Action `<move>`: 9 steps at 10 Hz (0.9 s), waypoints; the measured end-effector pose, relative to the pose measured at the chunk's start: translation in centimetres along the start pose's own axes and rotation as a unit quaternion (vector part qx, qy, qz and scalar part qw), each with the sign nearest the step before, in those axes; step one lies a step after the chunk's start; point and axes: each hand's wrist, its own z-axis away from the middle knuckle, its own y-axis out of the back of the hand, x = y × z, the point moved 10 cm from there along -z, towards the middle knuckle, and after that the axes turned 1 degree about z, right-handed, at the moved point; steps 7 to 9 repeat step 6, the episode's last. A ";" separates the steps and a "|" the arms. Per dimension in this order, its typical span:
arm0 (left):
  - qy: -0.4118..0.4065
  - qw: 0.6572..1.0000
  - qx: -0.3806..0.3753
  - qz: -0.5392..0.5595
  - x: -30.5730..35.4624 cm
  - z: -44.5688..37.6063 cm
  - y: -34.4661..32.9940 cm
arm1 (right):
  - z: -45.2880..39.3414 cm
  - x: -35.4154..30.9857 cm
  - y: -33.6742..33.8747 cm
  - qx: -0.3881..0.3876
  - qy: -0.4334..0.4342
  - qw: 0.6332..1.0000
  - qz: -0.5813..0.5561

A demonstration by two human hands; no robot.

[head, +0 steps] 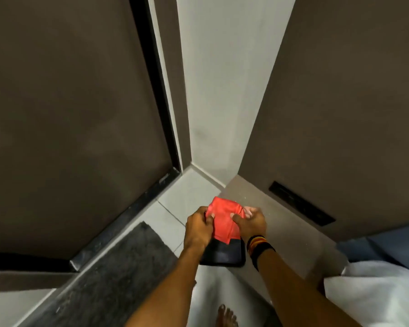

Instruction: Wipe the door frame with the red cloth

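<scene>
The red cloth (222,219) is stretched between both hands at waist height, low in the head view. My left hand (198,228) pinches its left edge and my right hand (250,220) pinches its right edge. A black phone-like slab (224,254) shows just under the cloth, behind my left hand; which hand carries it I cannot tell. The black door frame (155,79) runs up the left side of the brown door (69,114), with a black threshold strip (128,213) along the floor. Both hands are well below and to the right of the frame.
A dark grey mat (109,274) lies on the pale floor tiles (187,197) by the threshold. A white wall (217,90) fills the corner. An open brown door (340,114) with a black latch plate (300,202) stands right. White fabric (376,296) and my bare foot (226,316) are low.
</scene>
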 end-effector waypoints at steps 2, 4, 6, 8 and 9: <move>0.106 0.992 -0.066 -0.019 -10.9 -2.2 -8.6 | -6.1 11.7 -3.2 0.003 -0.056 0.993 0.108; 0.133 0.983 -0.123 -0.002 -15.5 -4.4 -12.7 | -10.5 17.0 -6.8 -0.041 -0.079 0.990 0.105; 0.012 0.978 -0.095 -0.186 -13.9 -3.8 -10.8 | -8.1 16.3 -7.6 -0.088 0.014 0.972 0.215; 0.012 0.978 -0.095 -0.186 -13.9 -3.8 -10.8 | -8.1 16.3 -7.6 -0.088 0.014 0.972 0.215; 0.012 0.978 -0.095 -0.186 -13.9 -3.8 -10.8 | -8.1 16.3 -7.6 -0.088 0.014 0.972 0.215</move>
